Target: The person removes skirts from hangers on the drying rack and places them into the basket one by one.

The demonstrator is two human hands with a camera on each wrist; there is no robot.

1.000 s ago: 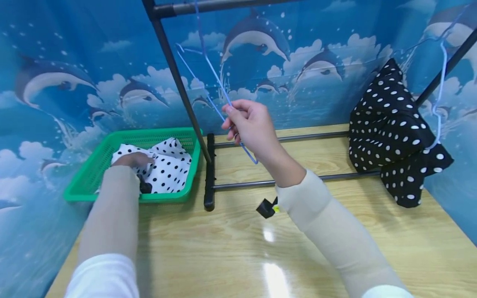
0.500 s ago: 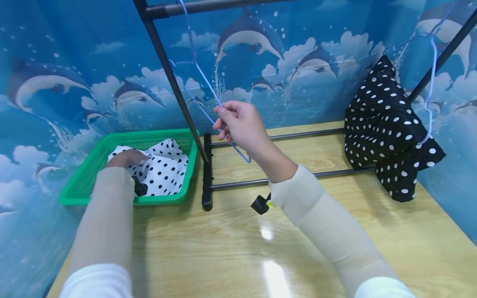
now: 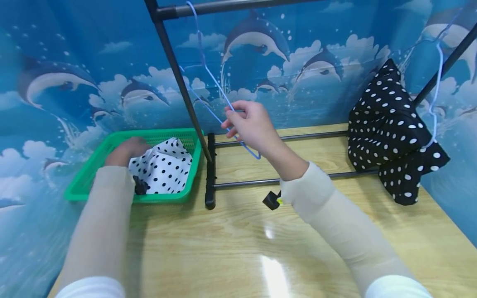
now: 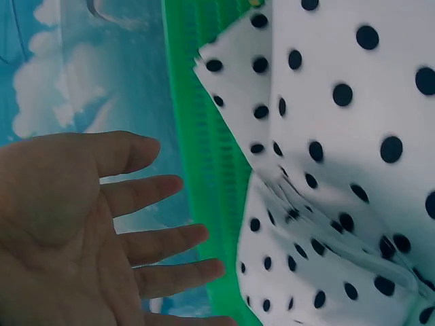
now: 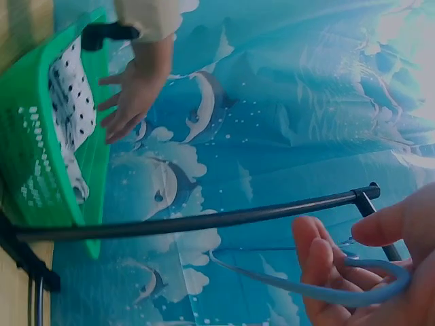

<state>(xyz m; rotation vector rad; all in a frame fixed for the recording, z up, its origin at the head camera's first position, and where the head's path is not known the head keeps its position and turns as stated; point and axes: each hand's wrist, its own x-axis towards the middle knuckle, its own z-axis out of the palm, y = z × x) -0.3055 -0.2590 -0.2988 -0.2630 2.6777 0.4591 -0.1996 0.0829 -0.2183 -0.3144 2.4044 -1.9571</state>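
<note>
Holding: right hand [image 3: 253, 126], fingers curled round a blue wire hanger [image 5: 340, 295]; above the grip, the hanger's hook over the top bar [image 3: 231, 6] of a black rack [image 3: 185, 93]; left of the grip, left hand [image 4: 88, 224], fingers straight and spread over a green basket [image 3: 164, 198]; inside it, just beyond those fingertips, a dotted white cloth [image 3: 167, 167]; well right of the grip, a dotted black cloth [image 3: 391, 124] on a second hanger [image 3: 437, 86]; behind, a dolphin-print curtain [image 3: 93, 49].

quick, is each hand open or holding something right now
Left hand: open, holding nothing.
Right hand: holding a blue hanger.
</note>
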